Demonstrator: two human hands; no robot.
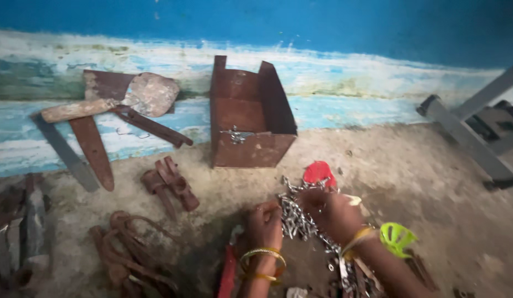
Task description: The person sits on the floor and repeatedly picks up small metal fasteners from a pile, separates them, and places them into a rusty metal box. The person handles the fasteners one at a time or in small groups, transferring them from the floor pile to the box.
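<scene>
Both hands at heap of small silvery screws [296, 219] on floor.
Left hand [264, 225] and right hand [332, 212] flanking heap, fingers curled into it; actual grip not discernible. Rusty open box [251, 118] directly beyond.

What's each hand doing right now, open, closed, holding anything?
Left hand: fingers curled at the pile of small metal screws; grip cannot be told.
Right hand: curled over the same pile; grip cannot be told.

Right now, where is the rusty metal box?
In the head view, the rusty metal box stands open on the floor against the blue and white wall, just left of centre, beyond the pile of screws and right of the trowel.
</scene>
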